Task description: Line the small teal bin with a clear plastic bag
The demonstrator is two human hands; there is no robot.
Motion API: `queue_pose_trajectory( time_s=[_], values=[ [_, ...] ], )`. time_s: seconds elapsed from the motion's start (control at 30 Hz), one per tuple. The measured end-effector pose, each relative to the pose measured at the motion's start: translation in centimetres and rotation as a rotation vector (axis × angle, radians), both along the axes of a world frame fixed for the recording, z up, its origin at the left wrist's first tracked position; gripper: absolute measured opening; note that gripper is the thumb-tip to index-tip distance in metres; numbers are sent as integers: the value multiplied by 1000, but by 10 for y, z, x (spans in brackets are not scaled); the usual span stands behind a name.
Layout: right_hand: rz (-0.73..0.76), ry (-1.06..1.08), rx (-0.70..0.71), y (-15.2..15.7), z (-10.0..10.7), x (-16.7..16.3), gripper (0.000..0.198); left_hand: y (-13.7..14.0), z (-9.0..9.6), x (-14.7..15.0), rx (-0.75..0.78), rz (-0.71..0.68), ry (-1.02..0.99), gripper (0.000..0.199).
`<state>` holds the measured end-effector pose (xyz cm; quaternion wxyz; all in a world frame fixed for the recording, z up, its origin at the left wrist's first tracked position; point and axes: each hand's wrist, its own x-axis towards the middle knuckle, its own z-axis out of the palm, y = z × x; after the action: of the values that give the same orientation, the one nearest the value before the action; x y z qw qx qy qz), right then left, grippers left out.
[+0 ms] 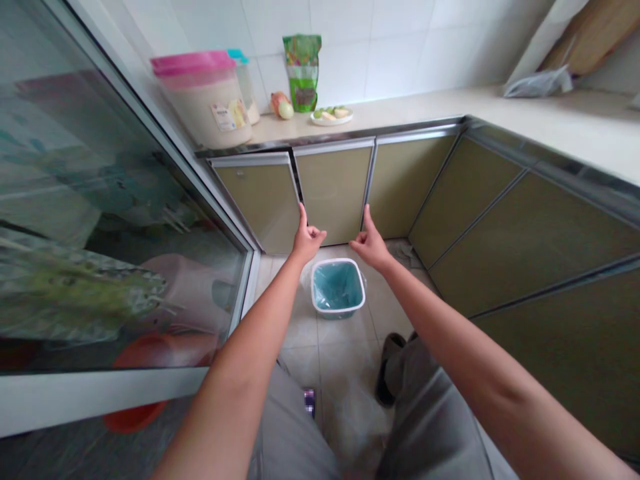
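Note:
My left hand (308, 239) is held out above the floor, one finger pointing up and the others partly curled. It is empty. Opposite it, my right hand (371, 244) makes a similar shape, one finger raised and nothing in its grasp. A gap separates the two hands. Just below and between them, a teal bin (339, 313) with a white rim stands on the tiled floor. Clear plastic lines the bin and hangs over its side. Neither hand appears to touch it.
Cabinet doors (334, 187) stand behind the hands. The counter (400, 107) above holds a pink-lidded container (200, 100), a green pouch (303, 77), an onion (285, 109) and a plate of food (332, 122). A glass door (115, 200) is at left.

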<state>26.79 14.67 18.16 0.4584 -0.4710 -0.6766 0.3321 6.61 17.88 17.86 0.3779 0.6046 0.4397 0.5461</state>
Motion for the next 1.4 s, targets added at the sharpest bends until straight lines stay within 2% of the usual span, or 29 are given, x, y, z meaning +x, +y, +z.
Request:
queue_pose_trajectory(
  time_s=[0.07, 0.1, 0.23, 0.3, 0.4, 0.47, 0.5, 0.57, 0.63, 0.7, 0.83, 0.93, 1.03, 1.23, 1.33, 1.4],
  values=[
    [-12, 17, -24, 20, -31, 10, 110, 18, -23, -12, -27, 14, -38, 117],
    [-12, 25, -25, 24, -40, 15, 110, 21, -27, -17, -23, 10, -53, 117],
    [8, 16, -14, 19, -44, 23, 108, 7, -16, -26, 20, 7, -67, 117],
    [-7, -5, -6, 10, -46, 25, 105, -8, -13, -31, 37, 39, -65, 108],
    [-126, -83, -18, -4, -66, 32, 88, -44, -32, -46, -10, 111, -38, 67],
    [-205, -237, -103, -14, -88, 39, 68, -73, -58, -63, -149, 123, 44, 37],
    [-196, -351, -168, -18, -100, 42, 58, -86, -72, -72, -248, 95, 120, 30],
    [-68, -589, -280, -25, -120, 42, 42, -105, -95, -88, -413, -46, 341, 24],
    [115, -772, -340, -30, -138, 36, 35, -111, -109, -98, -465, -137, 474, 19],
    [233, -909, -383, -33, -154, 26, 34, -106, -117, -103, -447, -118, 511, 16],
    [343, -1107, -425, -38, -188, 4, 35, -88, -131, -106, -483, -20, 675, 13],
    [389, -1154, -419, -42, -206, -3, 33, -82, -147, -108, -587, -97, 738, 15],
    [399, -1177, -398, -44, -214, -4, 30, -78, -159, -108, -642, -189, 721, 18],
    [370, -1217, -389, -46, -220, 0, 34, -72, -162, -109, -658, -193, 724, 19],
    [367, -1209, -400, -46, -211, 1, 33, -71, -159, -110, -676, -210, 724, 23],
    [365, -1200, -410, -45, -198, 3, 32, -71, -157, -111, -682, -207, 729, 25]
  ],
)
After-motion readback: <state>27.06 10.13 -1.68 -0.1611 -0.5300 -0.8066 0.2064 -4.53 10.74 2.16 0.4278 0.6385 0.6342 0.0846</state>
